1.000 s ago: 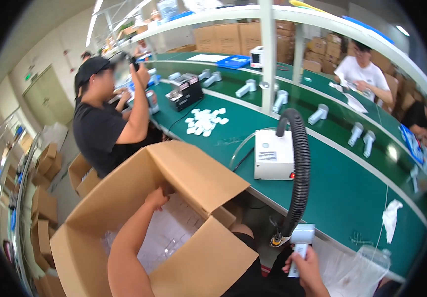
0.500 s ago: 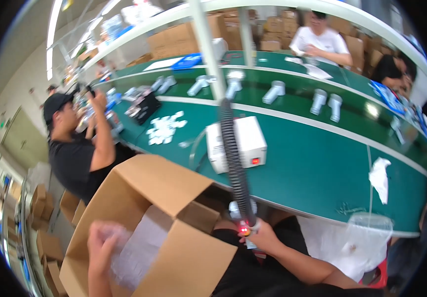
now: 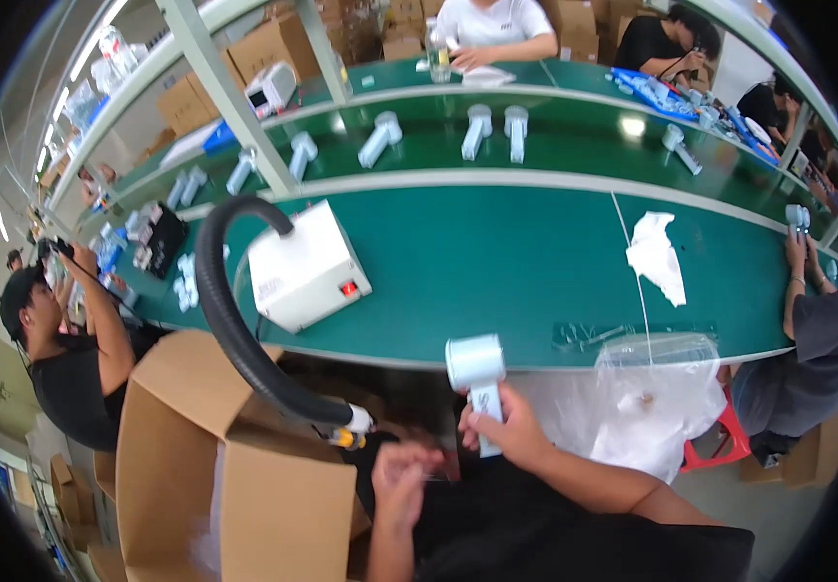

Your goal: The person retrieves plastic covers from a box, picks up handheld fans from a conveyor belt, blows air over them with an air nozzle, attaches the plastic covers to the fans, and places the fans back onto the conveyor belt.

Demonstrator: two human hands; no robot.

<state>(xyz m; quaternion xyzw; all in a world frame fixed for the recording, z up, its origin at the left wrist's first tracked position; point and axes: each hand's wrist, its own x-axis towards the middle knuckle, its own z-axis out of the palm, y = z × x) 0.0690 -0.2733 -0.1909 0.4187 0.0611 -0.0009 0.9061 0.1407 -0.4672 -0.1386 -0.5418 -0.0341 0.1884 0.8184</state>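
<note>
My right hand [image 3: 516, 427] is wrapped round the handle of a pale blue handheld device [image 3: 475, 361], whose drum-shaped head points up near the table edge. Beside it and lower, my left hand [image 3: 401, 483] has its fingers pinched together; a faint clear edge shows at the fingertips, too small to name. Left of both hands hangs the nozzle [image 3: 353, 427] of a black ribbed hose [image 3: 220, 291], which arches from a white box-shaped machine [image 3: 307, 267] with a red switch. An open cardboard box [image 3: 283, 504] stands at my left, with clear plastic inside.
Several similar blue devices [image 3: 380, 141] lie along the far strip of the green table [image 3: 496, 262]. A white crumpled sheet [image 3: 657, 257] lies at right, above a clear bag [image 3: 652, 388] over a red stool [image 3: 715, 436]. Other people sit left, right and across.
My left hand has come out of the box toward my right hand. My right hand has lifted the device away from the hose nozzle, which now hangs further left. The view has turned right.
</note>
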